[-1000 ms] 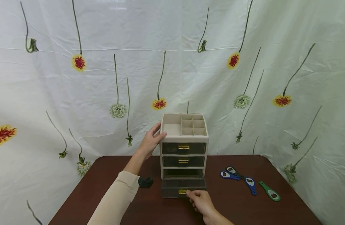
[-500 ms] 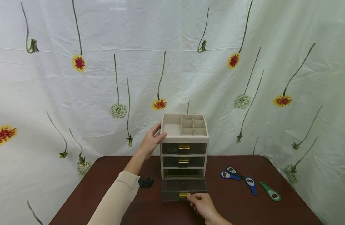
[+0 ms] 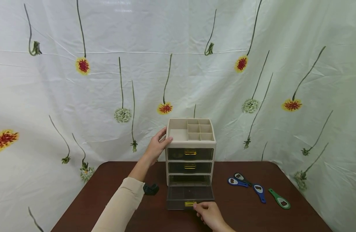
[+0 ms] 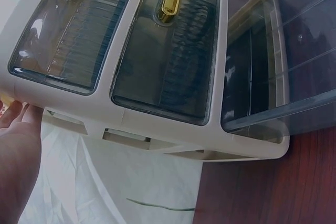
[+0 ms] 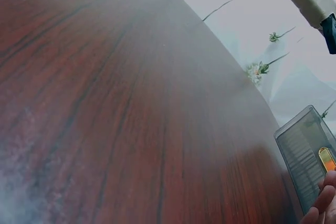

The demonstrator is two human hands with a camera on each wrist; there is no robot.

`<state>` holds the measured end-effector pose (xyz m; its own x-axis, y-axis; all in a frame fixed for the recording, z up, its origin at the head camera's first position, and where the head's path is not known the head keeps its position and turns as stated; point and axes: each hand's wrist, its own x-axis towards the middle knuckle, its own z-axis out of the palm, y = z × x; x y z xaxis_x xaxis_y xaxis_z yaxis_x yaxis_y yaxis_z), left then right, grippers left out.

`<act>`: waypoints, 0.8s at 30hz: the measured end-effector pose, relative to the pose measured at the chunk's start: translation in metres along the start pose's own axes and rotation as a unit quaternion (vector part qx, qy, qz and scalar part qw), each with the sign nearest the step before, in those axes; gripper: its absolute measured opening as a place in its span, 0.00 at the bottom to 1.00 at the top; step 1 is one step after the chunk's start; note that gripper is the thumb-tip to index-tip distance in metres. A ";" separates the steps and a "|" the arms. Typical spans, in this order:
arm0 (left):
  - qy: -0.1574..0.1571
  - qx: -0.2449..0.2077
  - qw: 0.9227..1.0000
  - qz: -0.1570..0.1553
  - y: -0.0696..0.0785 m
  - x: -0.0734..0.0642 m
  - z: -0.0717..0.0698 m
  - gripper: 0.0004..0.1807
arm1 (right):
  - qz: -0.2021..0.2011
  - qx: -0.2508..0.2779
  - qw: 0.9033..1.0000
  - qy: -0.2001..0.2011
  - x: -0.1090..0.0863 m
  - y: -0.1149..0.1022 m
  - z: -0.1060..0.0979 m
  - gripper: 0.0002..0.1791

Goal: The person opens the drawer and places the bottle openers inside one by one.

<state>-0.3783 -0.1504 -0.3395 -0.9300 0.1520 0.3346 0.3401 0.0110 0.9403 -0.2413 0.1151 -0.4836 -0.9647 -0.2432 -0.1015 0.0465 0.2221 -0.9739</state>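
Desktop drawer organizer [image 3: 191, 142], lower centre of the head view, upright on a red-brown wood-grain table [image 3: 154, 214]. The body is smooth cream plastic with rounded corners and a compartmented top; its drawers are smoky, see-through plastic. The upper two drawers [image 3: 178, 154] sit closed; the bottom drawer [image 3: 176, 205] projects toward the lower edge of the frame. The left hand [image 3: 155, 146] grips the organizer's upper left edge, thumb over the rim. The right hand [image 3: 210, 213], bottom centre, pinches the right end of the bar-shaped gold handle [image 3: 189, 204]. Lower right: four flat, paddle-shaped bottle openers [image 3: 258, 189]. Behind: creased white cloth [image 3: 189, 32], flower-printed.
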 end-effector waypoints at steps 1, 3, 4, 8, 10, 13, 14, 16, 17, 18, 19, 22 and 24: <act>0.001 -0.001 1.000 0.000 0.000 0.000 0.000 0.42 | -0.002 -0.005 1.000 -0.001 0.000 0.000 0.000 0.17; 0.001 0.000 1.000 0.001 -0.001 0.001 0.000 0.42 | -0.013 -0.023 1.000 -0.003 -0.001 0.000 -0.002 0.17; 0.001 0.000 1.000 0.000 -0.001 0.001 0.000 0.42 | -0.019 -0.036 0.999 -0.004 -0.002 -0.001 -0.003 0.16; 0.002 0.001 1.000 -0.002 -0.001 0.002 0.000 0.41 | -0.056 -0.099 0.993 -0.014 -0.006 -0.010 -0.012 0.15; 0.003 0.001 1.000 -0.003 -0.001 0.001 0.000 0.41 | -0.067 -0.118 0.990 -0.026 -0.009 -0.018 -0.018 0.14; 0.006 0.000 1.000 -0.002 0.001 0.001 -0.001 0.41 | -0.081 -0.130 0.987 -0.043 -0.013 -0.031 -0.027 0.13; 0.005 0.000 1.000 -0.002 0.001 0.001 -0.001 0.41 | -0.088 -0.133 0.986 -0.046 -0.014 -0.036 -0.031 0.13; 0.005 -0.002 1.000 -0.001 0.002 0.001 -0.001 0.41 | -0.106 -0.144 0.983 -0.051 -0.016 -0.045 -0.038 0.13; 0.005 -0.003 1.000 0.000 0.002 0.001 -0.001 0.41 | -0.117 -0.151 0.980 -0.053 -0.017 -0.048 -0.042 0.13; 0.005 -0.004 1.000 0.000 0.002 0.001 -0.001 0.41 | -0.128 -0.159 0.977 -0.056 -0.018 -0.052 -0.046 0.13; 0.006 -0.005 1.000 0.000 0.001 0.002 0.000 0.41 | -0.136 -0.166 0.975 -0.059 -0.018 -0.055 -0.050 0.14; 0.005 -0.003 1.000 -0.002 0.000 0.001 0.000 0.41 | -0.151 -0.185 0.968 -0.071 -0.019 -0.064 -0.061 0.14; 0.004 -0.001 1.000 -0.004 0.000 0.000 0.000 0.41 | -0.154 -0.196 0.966 -0.074 -0.018 -0.069 -0.067 0.14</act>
<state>-0.3787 -0.1503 -0.3395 -0.9338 0.1446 0.3272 0.3319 0.0092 0.9433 -0.2443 0.1673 -0.4007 -0.8681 -0.4806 0.1245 -0.3665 0.4510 -0.8138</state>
